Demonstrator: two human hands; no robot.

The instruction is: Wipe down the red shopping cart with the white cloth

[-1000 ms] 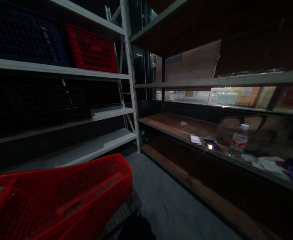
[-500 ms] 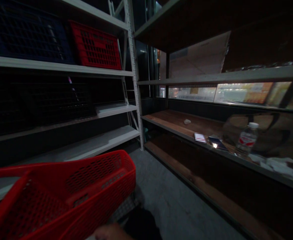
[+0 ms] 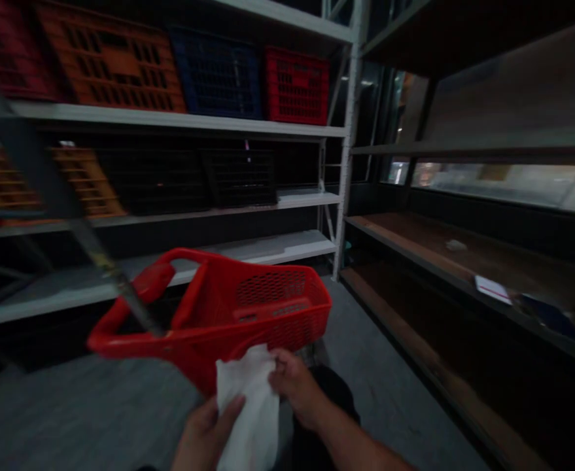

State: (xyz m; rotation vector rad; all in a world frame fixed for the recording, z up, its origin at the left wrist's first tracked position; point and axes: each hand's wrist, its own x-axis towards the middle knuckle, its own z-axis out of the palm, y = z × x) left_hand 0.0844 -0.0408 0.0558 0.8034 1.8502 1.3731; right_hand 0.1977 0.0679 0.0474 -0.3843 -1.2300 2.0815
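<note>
Both left hand point(image 3: 207, 435) and right hand point(image 3: 294, 391) pinching a white cloth point(image 3: 250, 412) by the red basket's edge point(image 3: 287, 333), open floor point(image 3: 71, 418) alongside.

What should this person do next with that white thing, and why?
Probably lower the white cloth into the red basket. The left hand and right hand both grip it, and it sits right against the basket's near edge, so that seems the shortest sensible move.
</note>
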